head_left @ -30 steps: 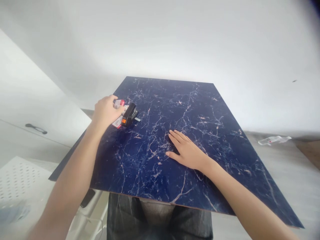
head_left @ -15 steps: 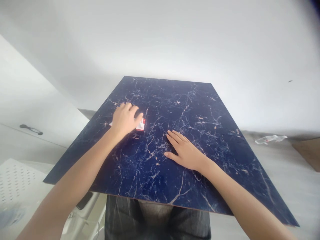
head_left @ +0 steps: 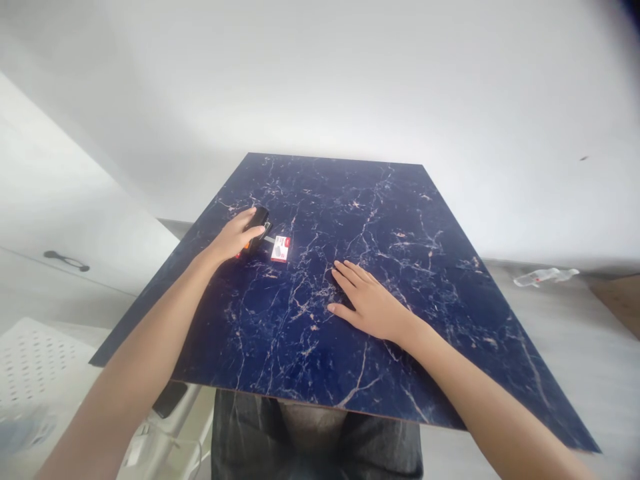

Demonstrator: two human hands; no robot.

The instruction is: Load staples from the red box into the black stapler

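My left hand (head_left: 236, 235) is at the left of the blue marbled table (head_left: 310, 347), its fingers and thumb closed round a black stapler (head_left: 259, 223). Red and orange marks show on the stapler beside the palm, and the hand hides part of it. Just right of the stapler lies a small red-and-white staples box (head_left: 281, 249), flat on the table and apart from my hand. A short pale strip shows between the two. My right hand (head_left: 367, 303) rests palm down near the table's middle, fingers stretched out and holding nothing.
A white wall stands behind the table. On the left are a cabinet handle (head_left: 67, 260) and a white perforated basket (head_left: 37, 363). Below the front edge sits a dark flat object (head_left: 170, 399). A clear plastic wrapper (head_left: 545, 277) lies beyond the right edge, near a brown board (head_left: 620, 300).
My left hand has shifted left, off the staples box, and closed on the stapler, which now shows. The box is uncovered. My right hand has stayed in place.
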